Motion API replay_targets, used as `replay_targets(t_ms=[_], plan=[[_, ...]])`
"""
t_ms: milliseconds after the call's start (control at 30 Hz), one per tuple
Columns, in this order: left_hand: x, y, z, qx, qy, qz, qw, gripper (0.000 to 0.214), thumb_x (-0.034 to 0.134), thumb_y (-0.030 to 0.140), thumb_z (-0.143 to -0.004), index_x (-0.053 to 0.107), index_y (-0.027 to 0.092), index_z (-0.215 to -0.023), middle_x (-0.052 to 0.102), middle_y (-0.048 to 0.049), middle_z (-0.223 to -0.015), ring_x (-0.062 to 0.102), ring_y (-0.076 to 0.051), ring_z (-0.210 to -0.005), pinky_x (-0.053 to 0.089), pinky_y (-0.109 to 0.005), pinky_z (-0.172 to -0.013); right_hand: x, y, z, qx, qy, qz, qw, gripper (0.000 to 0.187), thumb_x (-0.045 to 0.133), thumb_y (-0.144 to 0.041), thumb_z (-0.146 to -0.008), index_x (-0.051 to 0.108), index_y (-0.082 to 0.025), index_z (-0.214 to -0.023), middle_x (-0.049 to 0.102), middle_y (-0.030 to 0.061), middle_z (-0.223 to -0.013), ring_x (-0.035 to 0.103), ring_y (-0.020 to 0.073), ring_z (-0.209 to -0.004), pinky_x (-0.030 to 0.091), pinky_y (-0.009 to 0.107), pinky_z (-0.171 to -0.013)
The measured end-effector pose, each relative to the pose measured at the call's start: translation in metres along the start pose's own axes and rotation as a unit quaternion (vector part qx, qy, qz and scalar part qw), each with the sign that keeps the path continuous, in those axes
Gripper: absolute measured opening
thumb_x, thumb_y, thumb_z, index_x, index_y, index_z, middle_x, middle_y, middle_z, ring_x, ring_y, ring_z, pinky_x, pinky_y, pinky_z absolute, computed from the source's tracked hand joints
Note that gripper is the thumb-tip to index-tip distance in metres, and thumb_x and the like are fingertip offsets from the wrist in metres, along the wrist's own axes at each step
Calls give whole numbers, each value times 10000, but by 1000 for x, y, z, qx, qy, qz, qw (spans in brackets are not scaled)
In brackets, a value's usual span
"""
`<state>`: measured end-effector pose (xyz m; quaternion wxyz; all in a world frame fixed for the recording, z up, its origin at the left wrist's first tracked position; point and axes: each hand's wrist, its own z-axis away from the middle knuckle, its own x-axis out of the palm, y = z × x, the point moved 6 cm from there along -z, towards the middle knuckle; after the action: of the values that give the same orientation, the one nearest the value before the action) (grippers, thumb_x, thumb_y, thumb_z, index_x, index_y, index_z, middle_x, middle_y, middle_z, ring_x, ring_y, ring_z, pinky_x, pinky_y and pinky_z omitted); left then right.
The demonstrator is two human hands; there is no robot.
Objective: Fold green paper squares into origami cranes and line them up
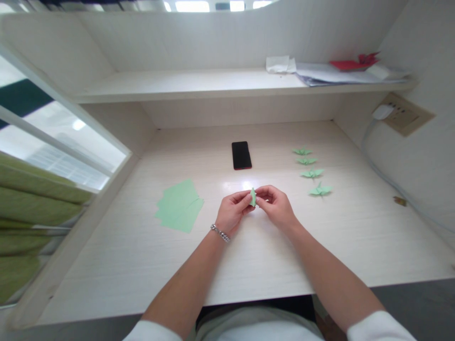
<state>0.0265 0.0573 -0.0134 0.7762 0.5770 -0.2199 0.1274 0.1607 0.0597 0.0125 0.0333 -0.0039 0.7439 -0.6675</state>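
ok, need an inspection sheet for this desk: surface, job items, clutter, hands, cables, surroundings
Surface: pale wooden desk, glare spot near the hands.
Job's things: folded green paper; green sheets to its left; four paper cranes in a row on the right.
Clutter: black phone; small brown scrap.
Grippers: left hand and right hand both pinch the folded green paper.
Cables: white plug with cable in wall socket.
Surroundings: shelf holding papers and a red paper figure.

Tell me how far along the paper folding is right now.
Done: four folded green figures sit in a row on the desk. In hand: the left hand and right hand pinch a partly folded green piece. Left: flat green sheets lie unfolded beside the left hand.
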Motion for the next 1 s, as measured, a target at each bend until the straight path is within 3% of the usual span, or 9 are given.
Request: replay_targets(t_ms=[333,567,1000], plan=[[4,0,1,-10,-16,-12,1000,377,795,316,-663,729,140,-991,705,-100,-941,640,-153,-786,536,-286,-719,-2,-13,5,-41,35,41,998,280,661,-312,-769,680,-219,-1033,686,59,-912,647,190,-785,536,307,-684],[5,-1,2,-15,-20,-14,1000,378,808,324,-643,738,145,-968,712,-95,-927,637,-148,-770,523,-288,-717,-4,-22,9,-70,72,58,993,121,657,-287,-776,696,-210,-861,682,52,-891,637,191,-795,524,304,-683],[2,2,2,8,-34,-76,996,368,781,348,-676,740,147,-981,704,-80,-843,605,-137,-725,491,-270,-674,-7,-14,5,-26,65,39,997,147,712,-281,-715,708,-195,-835,700,49,-831,637,190,-729,516,307,-665]])
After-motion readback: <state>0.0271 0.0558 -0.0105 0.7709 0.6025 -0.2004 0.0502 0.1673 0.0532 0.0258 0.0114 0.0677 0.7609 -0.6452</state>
